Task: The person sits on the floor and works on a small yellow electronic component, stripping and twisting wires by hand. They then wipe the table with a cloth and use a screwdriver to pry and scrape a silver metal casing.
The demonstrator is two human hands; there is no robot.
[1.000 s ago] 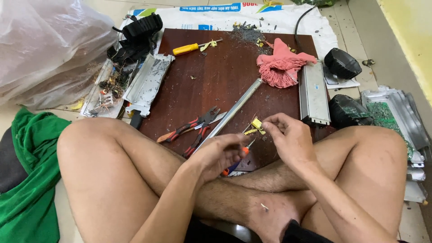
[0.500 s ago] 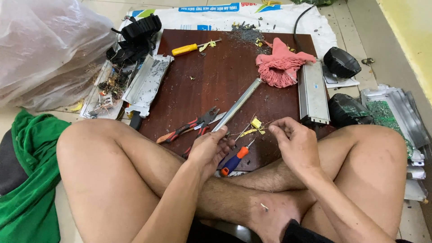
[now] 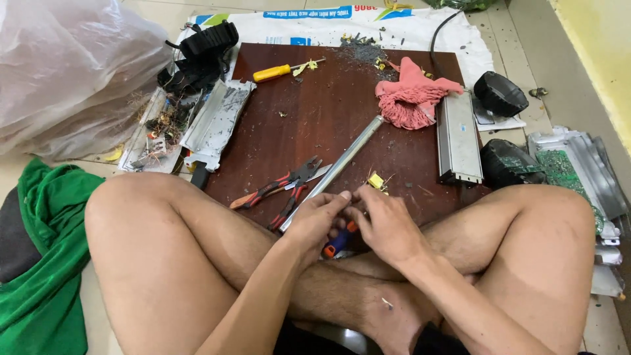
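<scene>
Both hands have drawn together: the left hand (image 3: 320, 220) and right hand (image 3: 383, 223) now meet, fingers pinching something too small to identify, near the metal rod (image 3: 342, 164).

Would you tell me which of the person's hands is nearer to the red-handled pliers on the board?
Left. The left hand lies just right of the red-handled pliers; the right hand sits farther right, beyond the left hand.

Both hands (image 3: 355, 220) together, fingers curled

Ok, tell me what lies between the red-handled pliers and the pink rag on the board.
In the head view, the long metal tube crosses diagonally between the pliers and the rag; otherwise just debris-flecked board.
</scene>
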